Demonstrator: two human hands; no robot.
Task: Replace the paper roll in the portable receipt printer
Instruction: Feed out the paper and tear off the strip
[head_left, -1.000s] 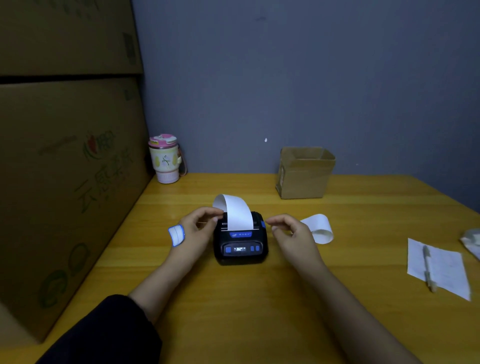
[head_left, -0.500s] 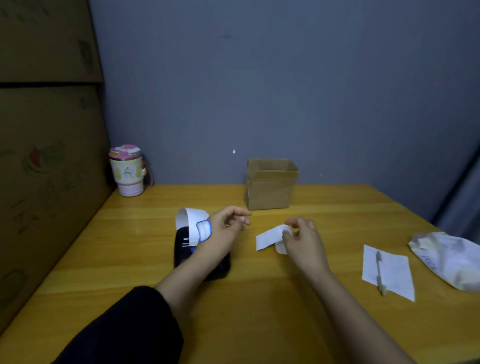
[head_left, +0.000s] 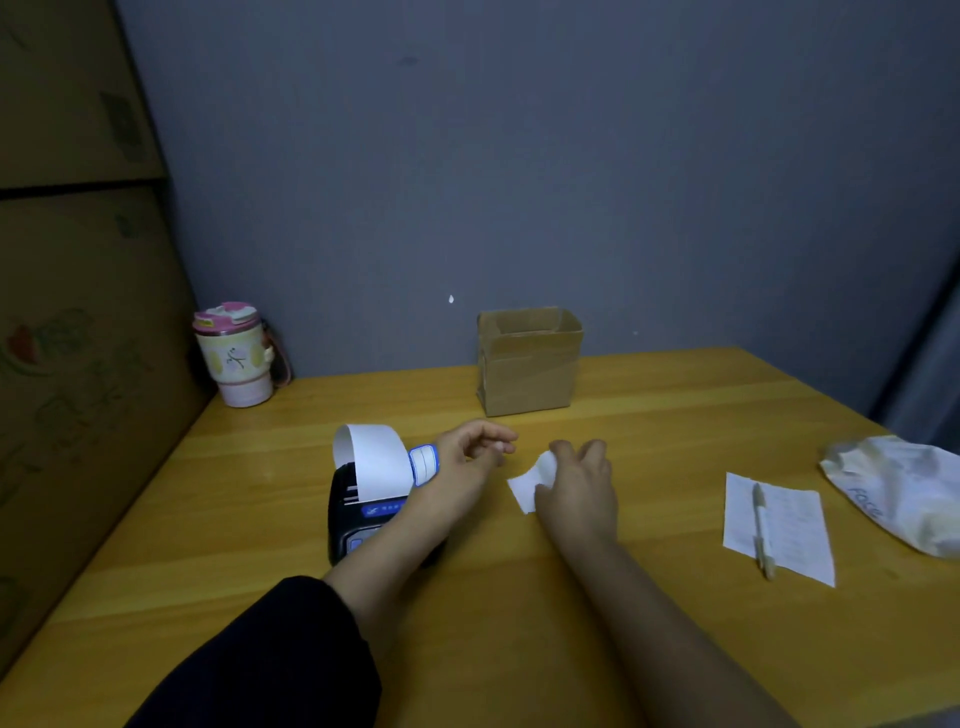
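- Two hands sit mid-frame over the table (head_left: 649, 415): the left hand (head_left: 470, 452) hovers with fingers loosely curled and nothing in it, its forearm crossing over the printer (head_left: 358, 525); the right hand (head_left: 579, 483) pinches a loose slip (head_left: 527, 488) of white paper just right of centre
- Printer lies left of centre, lid apparently down, with a strip (head_left: 371, 457) of fresh paper curling up and back out of its slot, so the new roll looks already loaded
- A blue-and-white tag (head_left: 423, 464) shows at the left wrist, touching the strip's edge in this view
- Step in hand, by my reading, is clearing the torn-off slip; carry it well away from the slot, toward the box (head_left: 527, 364) at upper centre or the bag (head_left: 904, 488) at the right edge
- Keep the left forearm from brushing the strip, since a sideways tug could skew the feed
- Afterwards, check that the strip runs square to the slot; the printer's screen is hidden under the arm, so I cannot tell its status
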